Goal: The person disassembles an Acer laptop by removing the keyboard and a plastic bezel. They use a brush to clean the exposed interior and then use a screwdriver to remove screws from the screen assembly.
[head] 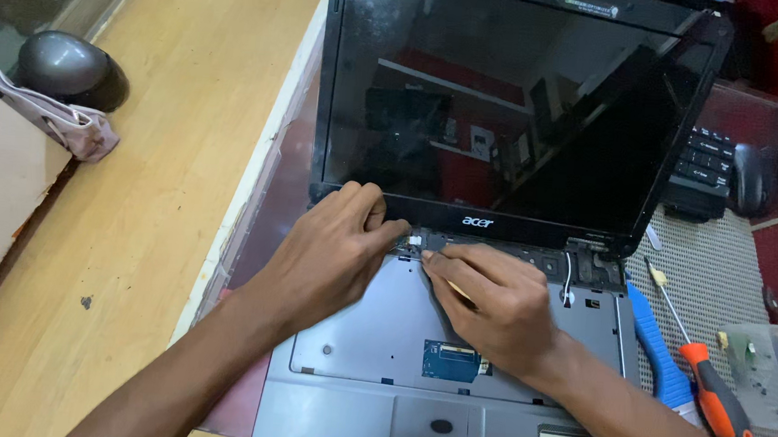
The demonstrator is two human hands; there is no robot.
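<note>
Both hands are up at the hinge strip of an opened-up laptop [453, 342] that has its keyboard pulled out, so you just see the bare grey tray underneath. Left hand [336, 251] has its fingers curled over the bottom edge of the black screen [498, 98], near the left hinge, thumb pointing in toward the middle. It's resting and gripping that edge, not holding anything loose as far as I can see. Right hand [497, 304] is pinched shut on a thin pale tool [455, 290], looks like a little stick or spudger, with the fingertips right at a small white connector [415, 240] just below the screen bezel. Can't tell exactly where the tip of the tool lands, the fingers cover it.

On the tray near the front there's a blue ribbon-cable socket area [450, 361], and the touchpad buttons sit below that. A white wire [568, 272] loops by the right hinge.

Off to the right on a grey mesh mat [723, 269] lies a screwdriver with an orange and black handle [714, 396], and a blue tool [658, 347] lies just beside the laptop's edge. A clear plastic tray [771, 373] sits further right. Left side of the wooden worktop [154, 184] has a dark rounded helmet-like thing [71, 68] with a pinkish cloth [58, 118] against it.
</note>
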